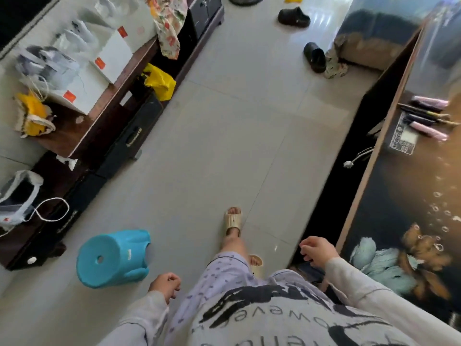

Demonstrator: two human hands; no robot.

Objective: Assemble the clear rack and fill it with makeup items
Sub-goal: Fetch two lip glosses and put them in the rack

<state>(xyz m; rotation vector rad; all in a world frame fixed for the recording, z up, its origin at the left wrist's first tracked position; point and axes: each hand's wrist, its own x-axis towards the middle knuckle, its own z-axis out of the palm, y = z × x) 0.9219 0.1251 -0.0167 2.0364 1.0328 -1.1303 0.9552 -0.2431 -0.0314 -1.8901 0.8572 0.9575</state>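
Loosely curled, empty fingers point(174, 280) on the left hand point(164, 283) and right hand point(316, 248) suggest a person walking between stations, one sandalled foot forward on the tiled floor point(224, 121). The makeup items point(426, 116), pink tubes and pencils, lie grouped at two o'clock on the dark patterned bench point(404, 186), seemingly laid out ready for loading. No clear rack can be made out, and a blue plastic stool point(112, 258) lies tipped at eight o'clock.

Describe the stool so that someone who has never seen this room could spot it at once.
The pale tiled floor runs between a dark low cabinet on the person's left and a table on the right. Beside the cabinet's near end, just ahead of the left hand, sits the stool. It alone is turquoise plastic, round-topped with a small centre hole.
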